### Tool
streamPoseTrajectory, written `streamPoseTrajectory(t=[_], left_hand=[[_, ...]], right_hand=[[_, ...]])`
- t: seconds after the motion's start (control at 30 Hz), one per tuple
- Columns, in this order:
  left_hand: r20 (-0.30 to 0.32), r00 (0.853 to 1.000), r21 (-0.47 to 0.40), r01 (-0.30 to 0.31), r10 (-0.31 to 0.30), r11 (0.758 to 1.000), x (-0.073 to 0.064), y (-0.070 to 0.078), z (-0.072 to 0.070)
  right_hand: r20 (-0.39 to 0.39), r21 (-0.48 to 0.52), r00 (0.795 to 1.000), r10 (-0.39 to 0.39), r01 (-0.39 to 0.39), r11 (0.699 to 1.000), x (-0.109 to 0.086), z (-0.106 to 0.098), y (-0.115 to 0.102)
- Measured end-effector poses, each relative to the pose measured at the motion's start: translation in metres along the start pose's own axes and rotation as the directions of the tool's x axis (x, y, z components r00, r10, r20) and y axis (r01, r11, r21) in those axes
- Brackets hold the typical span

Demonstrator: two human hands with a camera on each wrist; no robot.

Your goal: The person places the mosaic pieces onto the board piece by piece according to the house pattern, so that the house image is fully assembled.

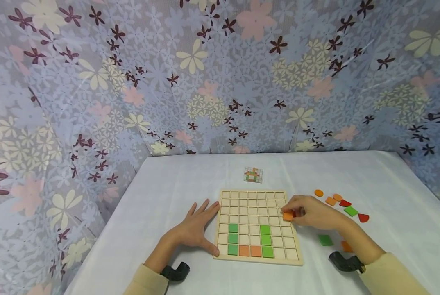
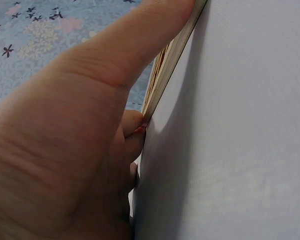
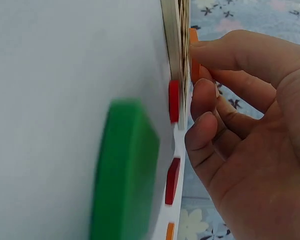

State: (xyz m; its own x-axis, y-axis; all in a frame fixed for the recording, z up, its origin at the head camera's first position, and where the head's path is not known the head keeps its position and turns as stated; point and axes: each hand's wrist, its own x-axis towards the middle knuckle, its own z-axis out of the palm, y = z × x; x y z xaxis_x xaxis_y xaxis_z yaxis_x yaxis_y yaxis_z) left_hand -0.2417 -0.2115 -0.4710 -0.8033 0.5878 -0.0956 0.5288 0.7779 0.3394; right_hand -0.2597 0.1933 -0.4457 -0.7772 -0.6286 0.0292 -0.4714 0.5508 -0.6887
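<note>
A wooden grid board point(image 1: 243, 209) lies on the white table. Dark green square tiles point(image 1: 233, 238) fill part of a left column, light green ones point(image 1: 266, 240) part of a column further right, and orange ones point(image 1: 255, 250) sit between them in the bottom row. My left hand point(image 1: 196, 227) spreads its straight fingers along the board's left edge, thumb near the lower left corner. Over the right edge, my right hand point(image 1: 312, 211) pinches an orange square tile point(image 1: 287, 216) between thumb and fingers. Beside that edge is a red piece point(image 3: 174, 102), partly hidden by the hand in the head view.
Behind the board lies a small card point(image 1: 253, 174) with a coloured grid pattern. To the right are loose pieces: orange discs point(image 1: 318, 193), an orange square point(image 1: 331, 201), red rounded pieces point(image 1: 364, 218) and green squares point(image 1: 325, 240). Another orange piece point(image 1: 347, 246) is partly under the right forearm.
</note>
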Motion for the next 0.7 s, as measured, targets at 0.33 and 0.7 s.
streamPoseTrajectory(t=[0.33,0.7], left_hand=[[0.01,1.0,-0.007,0.007,-0.007,1.0,-0.001,0.002,0.0],[0.004,1.0,0.0,0.008,-0.008,1.0,-0.001,0.002,-0.001]], right_hand=[[0.022,0.04,0.999,-0.039,0.038,0.998,0.013,0.015,-0.005],[0.04,-0.015,0.995,-0.09,0.091,0.996,0.024,0.021,-0.013]])
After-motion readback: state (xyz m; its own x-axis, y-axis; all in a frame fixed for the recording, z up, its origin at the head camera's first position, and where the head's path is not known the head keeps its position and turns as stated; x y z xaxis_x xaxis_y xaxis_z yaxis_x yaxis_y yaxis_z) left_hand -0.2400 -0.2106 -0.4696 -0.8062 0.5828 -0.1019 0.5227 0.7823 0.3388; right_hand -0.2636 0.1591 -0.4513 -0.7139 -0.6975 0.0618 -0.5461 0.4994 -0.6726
